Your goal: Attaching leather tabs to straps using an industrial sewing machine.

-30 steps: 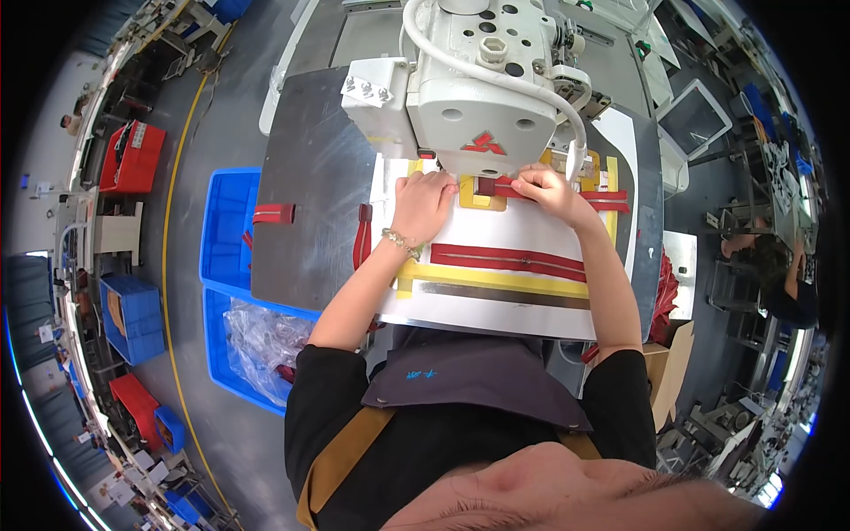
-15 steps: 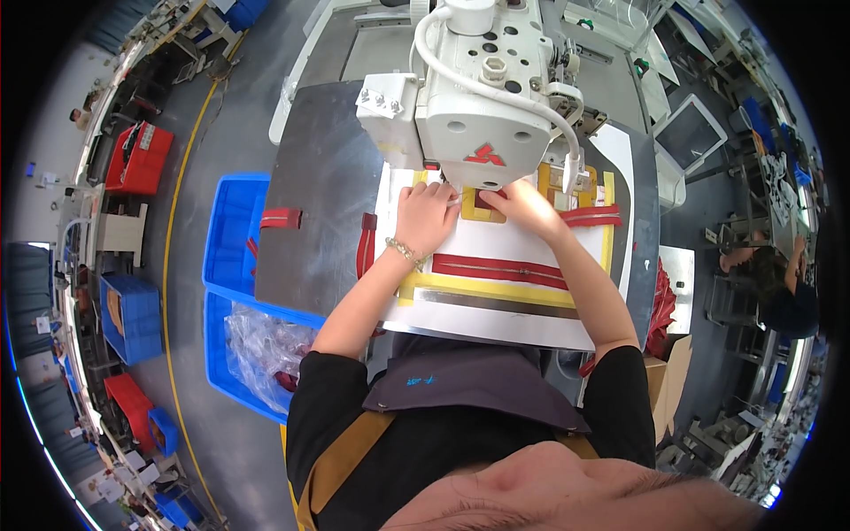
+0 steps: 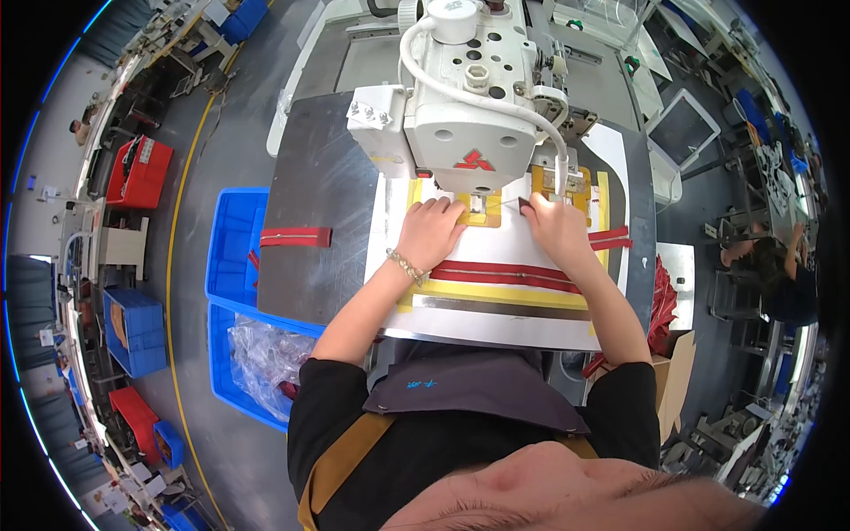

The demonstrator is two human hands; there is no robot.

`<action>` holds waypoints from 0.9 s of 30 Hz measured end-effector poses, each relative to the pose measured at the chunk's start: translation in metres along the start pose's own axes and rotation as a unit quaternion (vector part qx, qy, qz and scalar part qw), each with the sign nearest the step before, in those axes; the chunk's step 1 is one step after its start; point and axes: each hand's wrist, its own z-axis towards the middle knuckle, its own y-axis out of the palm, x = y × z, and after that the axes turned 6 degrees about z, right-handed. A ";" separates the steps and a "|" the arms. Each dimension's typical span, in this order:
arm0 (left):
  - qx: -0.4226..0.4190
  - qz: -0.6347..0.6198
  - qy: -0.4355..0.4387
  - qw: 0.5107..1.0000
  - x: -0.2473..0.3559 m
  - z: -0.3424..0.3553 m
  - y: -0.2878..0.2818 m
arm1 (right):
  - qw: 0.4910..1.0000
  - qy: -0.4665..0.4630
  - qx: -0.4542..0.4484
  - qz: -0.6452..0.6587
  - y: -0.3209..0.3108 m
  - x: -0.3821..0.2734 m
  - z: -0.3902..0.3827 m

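My left hand (image 3: 431, 232) rests on the white sheet (image 3: 482, 246) with its fingers bent and laid down, holding nothing that I can see. Right beside its fingertips is a yellow frame (image 3: 479, 218) with a metal-lined opening, under the head of a white sewing machine (image 3: 469, 133). On the other side of the frame, my right hand (image 3: 560, 228) pinches a small dark piece (image 3: 525, 204); a thin thread seems to run from it toward the frame. A long red zipper (image 3: 505, 274) lies across the sheet below both hands.
Another red zipper (image 3: 297, 237) lies on the grey metal table (image 3: 305, 168) at the left, and more red zipper tape (image 3: 611, 237) lies beyond my right wrist. Blue bins (image 3: 237, 248) stand left of the table. A screen (image 3: 683, 130) stands at the right.
My right hand has moved right, away from the yellow frame, with the small dark piece, uncovering the frame's opening. A red zipper piece beside my left forearm no longer shows.
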 end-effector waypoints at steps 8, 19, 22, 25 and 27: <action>0.065 -0.094 0.021 0.993 0.003 0.007 0.004 | 0.984 -0.115 0.133 -0.040 -0.017 -0.040 -0.023; 0.110 -0.132 -0.002 0.985 -0.009 -0.028 -0.056 | 0.715 0.111 -0.249 0.644 -0.065 -0.070 -0.045; 0.173 -0.107 -0.010 0.979 0.002 -0.032 -0.072 | 0.674 0.080 -0.252 0.690 -0.040 -0.086 -0.058; 0.262 0.044 -0.046 0.963 0.010 -0.047 -0.078 | 0.696 0.006 -0.203 0.689 -0.019 -0.105 -0.068; 0.047 -0.308 -0.153 0.938 -0.002 -0.070 -0.076 | 0.654 0.014 -0.237 0.718 -0.011 -0.115 -0.075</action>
